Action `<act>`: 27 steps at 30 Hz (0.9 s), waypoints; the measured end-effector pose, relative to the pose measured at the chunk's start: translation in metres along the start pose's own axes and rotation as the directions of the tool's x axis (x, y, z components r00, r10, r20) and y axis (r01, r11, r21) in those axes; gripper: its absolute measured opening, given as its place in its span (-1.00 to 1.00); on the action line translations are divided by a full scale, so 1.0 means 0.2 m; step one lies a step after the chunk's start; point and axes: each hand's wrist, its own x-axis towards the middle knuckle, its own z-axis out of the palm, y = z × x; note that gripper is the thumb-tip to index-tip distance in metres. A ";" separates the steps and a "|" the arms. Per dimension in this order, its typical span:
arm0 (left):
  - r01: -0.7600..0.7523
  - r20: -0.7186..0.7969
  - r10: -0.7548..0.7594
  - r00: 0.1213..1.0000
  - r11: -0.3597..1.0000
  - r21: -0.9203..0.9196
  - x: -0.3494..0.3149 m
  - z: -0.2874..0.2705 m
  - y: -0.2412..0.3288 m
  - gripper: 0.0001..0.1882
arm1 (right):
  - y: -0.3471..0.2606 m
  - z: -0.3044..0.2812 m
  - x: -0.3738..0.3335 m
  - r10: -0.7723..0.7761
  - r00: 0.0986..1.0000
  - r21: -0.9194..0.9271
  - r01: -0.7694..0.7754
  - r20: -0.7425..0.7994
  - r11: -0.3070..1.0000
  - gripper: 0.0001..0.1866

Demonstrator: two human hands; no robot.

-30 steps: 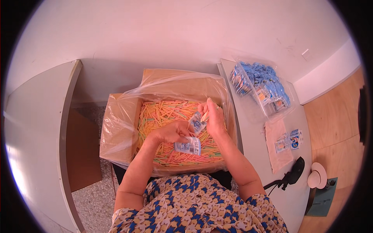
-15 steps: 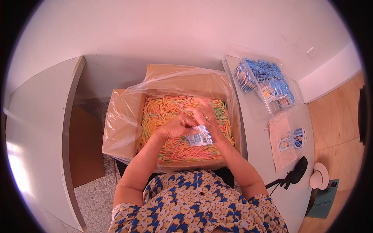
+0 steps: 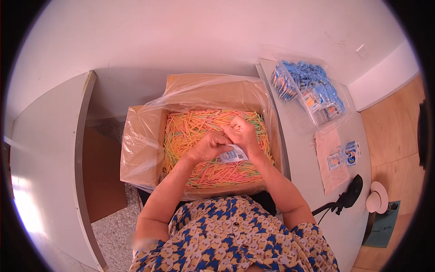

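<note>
Both hands are close together above a carton of thin pink, yellow, orange and green sticks (image 3: 199, 174). My left hand (image 3: 209, 147) pinches a small white and blue plastic packet (image 3: 233, 155) between thumb and fingers. The packet hangs tilted below the fingertips, its lower end toward my right wrist. My right hand (image 3: 243, 133) is closed, fingers curled in, its thumb side meeting the left fingertips at the packet's upper end. What the right fingers hold, if anything, is hidden.
Clear plastic film lines the cardboard box (image 3: 144, 156). On the right-hand table (image 3: 301, 177) stands a clear bin (image 3: 312, 119) full of blue packets. Nearby lie a pink cloth (image 3: 333, 177), loose packets (image 3: 351, 153) and a black device (image 3: 351, 192). A grey panel (image 3: 54, 149) rises at left.
My right hand's fingers, stretched out before, have curled closed. The packet has stayed in my left hand and shifted slightly. The view has tilted a little.
</note>
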 end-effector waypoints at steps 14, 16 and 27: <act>0.103 -0.227 -0.189 0.955 0.934 -0.342 0.01 -0.02 0.01 -0.90 | -0.26 -0.41 -0.16 0.375 0.870 0.046 -0.410 0.320 0.911 -0.75; 0.134 -0.192 -0.224 0.955 0.909 -0.395 0.01 -0.02 0.04 -0.90 | -0.27 -0.43 -0.10 0.325 0.880 -0.014 -0.342 0.346 0.940 -0.73; 0.293 -0.002 -0.324 0.946 0.859 -0.420 0.00 -0.02 0.09 -0.84 | -0.18 -0.34 -0.12 0.315 0.847 -0.052 -0.325 0.429 0.944 -0.73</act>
